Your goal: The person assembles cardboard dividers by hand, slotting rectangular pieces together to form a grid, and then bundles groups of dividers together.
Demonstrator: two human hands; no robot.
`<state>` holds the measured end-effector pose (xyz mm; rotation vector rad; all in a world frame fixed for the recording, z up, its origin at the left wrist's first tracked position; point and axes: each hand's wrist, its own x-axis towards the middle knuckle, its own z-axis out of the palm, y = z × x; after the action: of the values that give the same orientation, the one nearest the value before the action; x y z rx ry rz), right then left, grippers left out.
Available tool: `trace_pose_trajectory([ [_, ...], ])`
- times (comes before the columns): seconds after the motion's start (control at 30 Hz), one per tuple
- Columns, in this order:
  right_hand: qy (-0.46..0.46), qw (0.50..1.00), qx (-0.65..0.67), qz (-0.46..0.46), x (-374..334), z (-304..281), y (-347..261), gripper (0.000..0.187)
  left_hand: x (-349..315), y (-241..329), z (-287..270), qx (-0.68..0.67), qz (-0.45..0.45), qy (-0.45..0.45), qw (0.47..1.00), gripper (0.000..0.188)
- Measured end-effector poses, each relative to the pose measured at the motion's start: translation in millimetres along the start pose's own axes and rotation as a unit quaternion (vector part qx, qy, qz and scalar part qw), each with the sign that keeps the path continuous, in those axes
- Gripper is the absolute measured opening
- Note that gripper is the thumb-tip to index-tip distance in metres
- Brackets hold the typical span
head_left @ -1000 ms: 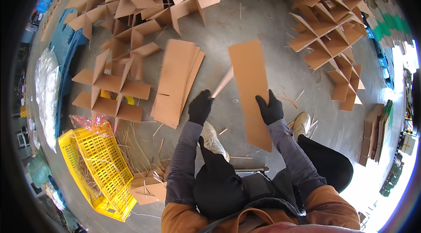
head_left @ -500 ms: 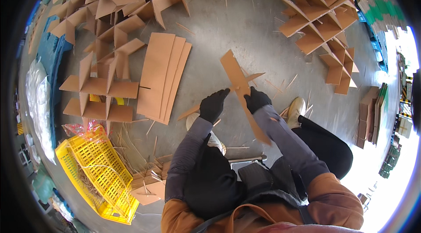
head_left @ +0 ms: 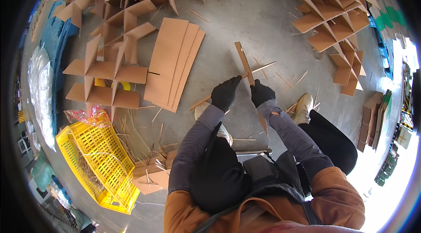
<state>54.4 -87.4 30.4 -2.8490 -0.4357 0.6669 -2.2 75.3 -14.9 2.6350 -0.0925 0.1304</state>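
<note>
In front of me a long cardboard divider strip (head_left: 242,59) stands nearly edge-on to my view, slanting from upper left to lower right. A second thin cardboard strip (head_left: 265,66) crosses it, its pale end pointing to the upper right. My right hand (head_left: 263,93), in a black glove, is closed on the long strip just below the crossing. My left hand (head_left: 225,93), also gloved in black, pinches at the crossing strip on the left side. Its fingers hide whether the two strips are slotted together. Both hands are above the floor, between my shoes.
Flat cardboard sheets (head_left: 169,64) lie fanned out at left. Assembled cardboard grids stand at far left (head_left: 125,18), left (head_left: 103,70) and right (head_left: 335,18). A yellow crate (head_left: 98,167) sits near left. Cardboard scraps (head_left: 285,80) litter the grey floor.
The long strip has turned from showing its broad face to nearly edge-on. My right hand has shifted closer to the left one. The whole view has moved slightly.
</note>
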Motion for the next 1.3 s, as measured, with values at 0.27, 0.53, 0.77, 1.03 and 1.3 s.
trace_pose_trajectory([
  [0.27, -0.087, 0.996, -0.026, 0.019, 7, 10, 25, 0.036, -12, 11, 3, -0.045, 0.017, -0.010, 0.999, 0.037],
  [0.53, -0.056, 0.993, -0.103, 0.027, 37, 50, 44, 0.028, -14, 20, 6, -0.098, -0.003, -0.027, 0.995, 0.033],
  [0.77, -0.011, 0.982, 0.027, 0.188, 27, 3, 54, 0.039, 32, -125, -56, -0.122, -0.357, 0.118, 0.919, 0.071],
  [1.03, 0.100, 0.961, 0.169, 0.193, -80, 71, 134, 0.041, 23, -206, -73, 0.271, -0.326, 0.117, 0.898, 0.114],
  [1.3, 0.292, 0.875, 0.383, 0.052, -46, -81, 35, 0.038, 35, -64, -46, -0.062, -0.058, -0.029, 0.996, 0.025],
])
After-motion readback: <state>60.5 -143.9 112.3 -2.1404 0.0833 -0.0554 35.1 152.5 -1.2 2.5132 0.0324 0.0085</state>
